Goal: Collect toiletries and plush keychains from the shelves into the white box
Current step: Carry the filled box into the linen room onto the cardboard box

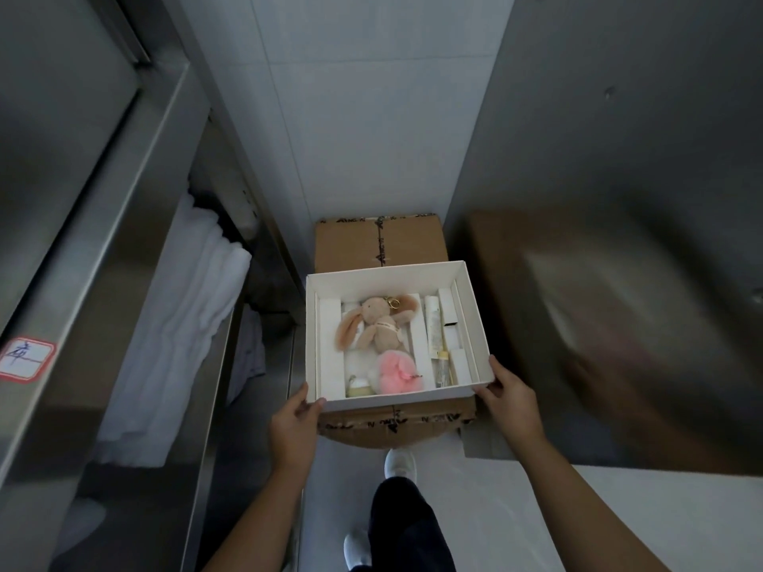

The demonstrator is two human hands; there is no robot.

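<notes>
Left hand [295,423] grips the near-left corner of the white box [388,275], thumb hooked on the rim and fingers curled against the outer wall. The right hand [510,400] holds the near-right corner the same way, its fingers wrapped along the front edge. The white box sits on top of a taped brown cardboard carton [380,241] that stands on the pale floor between the metal shelving and a grey wall. In the box's wide middle compartment lies a beige bunny plush keychain [377,326] with a gold ring by its head. A pink fluffy plush keychain [398,373] lies just below the bunny and touches it. A small cream jar [359,388] sits at the near-left of that compartment, beside the pink plush. In the narrow slots on the right lie a pale tube [433,324], a small clear bottle [442,367] with a yellowish cap, and a slim white carton [448,307]. Folded white towels [186,324] are stacked on the metal shelf [124,192] to the left, and a red-bordered label [24,359] is stuck to its front. The person's pale shoe [399,464] shows on the floor below the carton.
</notes>
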